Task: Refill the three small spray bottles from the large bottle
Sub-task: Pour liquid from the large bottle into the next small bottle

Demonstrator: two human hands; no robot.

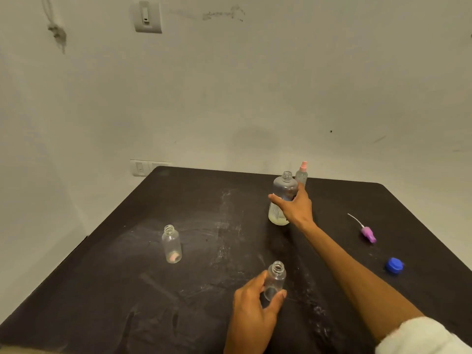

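The large bottle (pixel 282 198) stands upright and uncapped on the far right part of the dark table (pixel 107 264), its long axis vertical, a shallow layer of pale liquid at its base, and the right hand (pixel 297 206) is wrapped round its middle from the near-right side, thumb on the left face and fingers curled behind. Well nearer the person, the left hand (pixel 251 302) grips an open small spray bottle (pixel 275 281), upright or tilted slightly, its threaded neck pointing up and away toward the large one. The coming pour, as I judge it, turns on this line: the large bottle lies beyond and slightly right of the small bottle's mouth, so it must travel toward the person and tip its neck down over that narrow opening. A second open small bottle (pixel 171 244) stands well apart to the left, something pinkish at its bottom; a third (pixel 302 173), with a pink sprayer fitted, stands just behind the large bottle. A purple spray head (pixel 367 233) with its dip tube and a blue cap (pixel 394 265) lie on the table to the right. The large bottle carries a pale label with print too small to read; no brand is legible anywhere
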